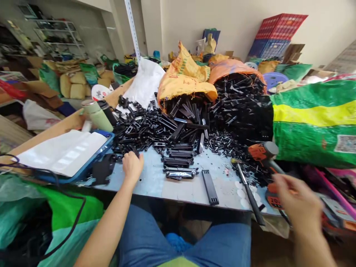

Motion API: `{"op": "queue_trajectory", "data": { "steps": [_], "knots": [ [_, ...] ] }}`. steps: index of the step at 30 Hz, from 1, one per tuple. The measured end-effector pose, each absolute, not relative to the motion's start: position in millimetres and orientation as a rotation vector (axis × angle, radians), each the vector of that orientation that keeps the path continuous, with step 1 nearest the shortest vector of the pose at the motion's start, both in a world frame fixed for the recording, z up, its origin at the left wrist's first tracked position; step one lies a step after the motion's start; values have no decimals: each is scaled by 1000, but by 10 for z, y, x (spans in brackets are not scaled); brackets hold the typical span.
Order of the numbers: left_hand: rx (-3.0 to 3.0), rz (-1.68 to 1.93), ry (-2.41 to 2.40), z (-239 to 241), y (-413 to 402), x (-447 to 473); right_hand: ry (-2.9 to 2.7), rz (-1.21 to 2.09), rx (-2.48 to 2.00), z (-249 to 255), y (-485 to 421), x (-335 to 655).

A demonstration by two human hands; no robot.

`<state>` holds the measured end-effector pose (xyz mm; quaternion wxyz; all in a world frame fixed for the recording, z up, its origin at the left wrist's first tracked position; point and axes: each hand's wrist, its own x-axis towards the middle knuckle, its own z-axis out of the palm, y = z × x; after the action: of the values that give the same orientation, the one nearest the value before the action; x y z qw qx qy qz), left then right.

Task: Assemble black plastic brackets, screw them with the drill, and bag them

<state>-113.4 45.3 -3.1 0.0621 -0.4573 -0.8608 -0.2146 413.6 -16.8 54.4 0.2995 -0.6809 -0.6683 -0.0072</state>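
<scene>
My left hand (132,165) is closed at the near edge of a heap of black metal parts (139,126); dark pieces show at its fingertips, but what it grips is hidden. My right hand (302,200), smeared by motion, is beside the handle of an orange and grey cordless drill (263,151), and I cannot tell whether it touches it. Between the hands lies a row of black multi-tools (180,173) with wrench-shaped ends. A single long black folding-tool body (210,187) lies nearer the table edge. To its right rests a hammer (249,194) with a black handle.
Orange-yellow sacks (186,87) spill black parts across the back. Loose screws (222,142) lie at centre right. A green and yellow sack (314,118) bounds the right side. At left are a blue tray (75,178) with white paper (63,150) and a green bottle (97,115).
</scene>
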Motion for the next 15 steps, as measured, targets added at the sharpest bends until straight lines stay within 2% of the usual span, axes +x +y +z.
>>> {"op": "queue_trajectory", "data": {
  "steps": [4, 8, 10, 15],
  "knots": [
    [-1224, -551, -2700, -25, 726, -1171, -1962, 227, -1905, 114, 13, 2843],
    [-1254, -652, -2640, -38, 683, -1222, -2076, 285, -2049, -179, 75, 2516],
    [-1283, -937, -2520, -40, 580, -1245, -2059, 297, -2095, -238, 74, 2597],
    [-1303, -2060, -2233, 44, 290, -968, -1924, 495, -1942, -193, 77, 2720]
  ]
}}
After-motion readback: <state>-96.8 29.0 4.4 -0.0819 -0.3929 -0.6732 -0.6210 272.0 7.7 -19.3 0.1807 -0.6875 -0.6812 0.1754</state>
